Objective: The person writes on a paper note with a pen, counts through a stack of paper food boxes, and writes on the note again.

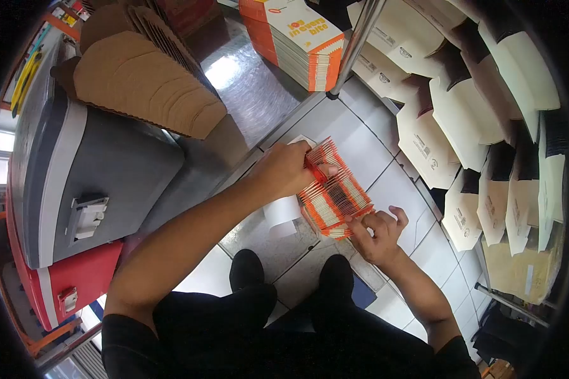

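Note:
A thick stack of flat orange-and-white cartons (pixel 338 192), its edges fanned toward me, is held in front of my body above the floor. At its upper left end, my left hand (pixel 287 169) is closed on it. Under the left thumb lies a small red piece (pixel 316 170); its kind cannot be made out. My right hand (pixel 378 237) has its fingertips pinched at the lower right edge of the same stack, with the outer fingers raised and bent. Beside the stack, on its left, a curled white paper (pixel 282 213) shows.
A metal shelf (pixel 259 91) bears brown cardboard pieces (pixel 145 85) and another stack of orange-and-white cartons (pixel 297 35). Grey (pixel 107 177) and red (pixel 85 275) coolers stand at left. Nested white cartons (pixel 427 142) fill the right, near a metal post (pixel 360 44). The floor is tiled (pixel 354 120).

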The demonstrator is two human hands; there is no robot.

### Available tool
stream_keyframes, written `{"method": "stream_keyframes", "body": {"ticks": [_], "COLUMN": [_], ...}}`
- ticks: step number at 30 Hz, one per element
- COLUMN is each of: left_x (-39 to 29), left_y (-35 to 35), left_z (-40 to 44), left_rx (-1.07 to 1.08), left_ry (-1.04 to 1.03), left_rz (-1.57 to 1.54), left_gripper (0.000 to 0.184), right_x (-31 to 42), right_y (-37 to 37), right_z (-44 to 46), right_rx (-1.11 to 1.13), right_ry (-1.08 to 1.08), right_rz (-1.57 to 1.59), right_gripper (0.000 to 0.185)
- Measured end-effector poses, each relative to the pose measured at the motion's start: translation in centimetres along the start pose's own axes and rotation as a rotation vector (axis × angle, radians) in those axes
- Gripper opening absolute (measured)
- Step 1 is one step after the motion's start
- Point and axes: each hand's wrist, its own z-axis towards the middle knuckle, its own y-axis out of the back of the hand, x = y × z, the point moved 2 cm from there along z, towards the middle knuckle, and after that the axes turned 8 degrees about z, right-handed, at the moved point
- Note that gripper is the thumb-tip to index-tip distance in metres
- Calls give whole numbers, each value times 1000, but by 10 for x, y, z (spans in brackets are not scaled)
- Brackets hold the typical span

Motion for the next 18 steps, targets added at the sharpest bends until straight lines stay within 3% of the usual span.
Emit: {"method": "stream_keyframes", "body": {"ticks": [12,16,18], "left_x": [2,2,1], "left_y": [-2,-1,0], "left_z": [0,-1,-1], "left_rx": [-25,11,9], "left_ry": [-36,38,37], "left_rz": [4,24,21], "left_gripper": [75,77,77], "right_x": [-1,-1,-1], "right_y": [3,0,-1], "right_z": [2,-3,-7], "right_rx": [-6,-44,-7], "right_ry": [61,80,-6], "right_rz": [47,42,54], "right_gripper": [26,31,29]}}
